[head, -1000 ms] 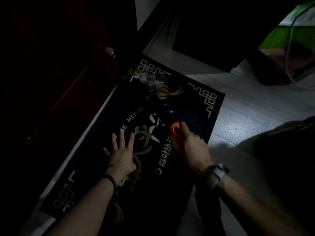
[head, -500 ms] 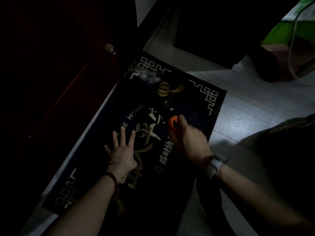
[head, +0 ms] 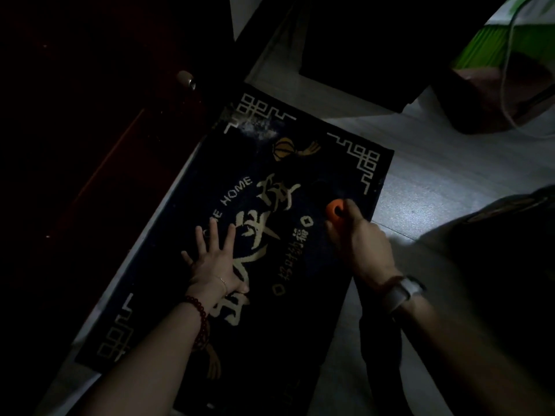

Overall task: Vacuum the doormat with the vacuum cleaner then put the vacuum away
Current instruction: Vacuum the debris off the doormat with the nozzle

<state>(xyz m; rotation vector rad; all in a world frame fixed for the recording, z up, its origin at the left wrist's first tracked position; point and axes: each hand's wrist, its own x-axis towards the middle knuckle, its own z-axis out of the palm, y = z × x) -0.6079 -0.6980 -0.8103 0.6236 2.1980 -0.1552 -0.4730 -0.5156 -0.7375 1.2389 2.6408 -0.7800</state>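
A dark blue doormat (head: 300, 325) with gold lettering and corner patterns lies slantwise on the floor in dim light. My left hand (head: 214, 259) presses flat on the mat's middle, fingers spread. My right hand (head: 359, 244) grips a small hand-held vacuum cleaner (head: 335, 209), of which only an orange end shows above my thumb, near the mat's right edge. The rest of the vacuum is hidden under my hand. A pale dusty patch (head: 258, 129) marks the mat's far left corner.
A dark red door (head: 90, 145) with a round stopper (head: 186, 79) runs along the mat's left side. Dark furniture (head: 375, 49) stands beyond the mat. A green and brown object (head: 504, 70) with a thin cord sits at the far right. Pale floor (head: 435, 181) lies to the right.
My right hand with the vacuum has slid to the right, from the mat's middle lettering toward its right edge. My left hand has stayed pressed on the mat.
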